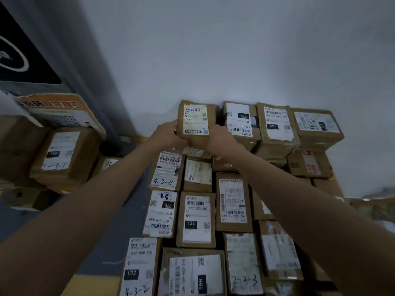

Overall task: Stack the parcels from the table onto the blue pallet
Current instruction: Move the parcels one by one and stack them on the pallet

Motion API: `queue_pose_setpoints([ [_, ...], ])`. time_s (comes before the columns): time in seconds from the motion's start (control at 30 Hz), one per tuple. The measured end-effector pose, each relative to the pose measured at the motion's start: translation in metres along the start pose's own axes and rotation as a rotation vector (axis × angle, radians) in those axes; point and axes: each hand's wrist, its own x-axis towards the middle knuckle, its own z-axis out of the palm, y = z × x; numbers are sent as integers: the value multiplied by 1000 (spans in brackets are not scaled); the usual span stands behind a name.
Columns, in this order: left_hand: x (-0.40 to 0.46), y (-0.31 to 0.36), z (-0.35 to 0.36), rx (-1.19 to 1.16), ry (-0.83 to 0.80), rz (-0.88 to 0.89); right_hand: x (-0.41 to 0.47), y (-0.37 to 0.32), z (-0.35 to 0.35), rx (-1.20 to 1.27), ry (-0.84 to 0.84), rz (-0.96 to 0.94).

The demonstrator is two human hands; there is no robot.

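Observation:
A small brown cardboard parcel (195,120) with a white and yellow label is held at the far left end of the top row of stacked parcels, against the white wall. My left hand (168,135) grips its left side, and my right hand (220,138) grips its right lower side. Both arms reach forward over the stack. Beside it on the right sit three labelled parcels, the nearest (240,122) marked 010. Lower tiers of parcels (195,218) step down toward me. The blue pallet is hidden under the stack.
A second pile of boxes (62,154) stands at the left, topped by an orange printed carton (57,110). A grey column (89,67) rises between the piles. Dark floor with a yellow line (89,283) lies at lower left.

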Motion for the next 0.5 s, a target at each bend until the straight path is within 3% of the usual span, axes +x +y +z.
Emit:
queue_pose_setpoints([
  [0.5, 0, -6, 17, 63, 2, 24, -16, -1, 4, -139, -4, 8],
])
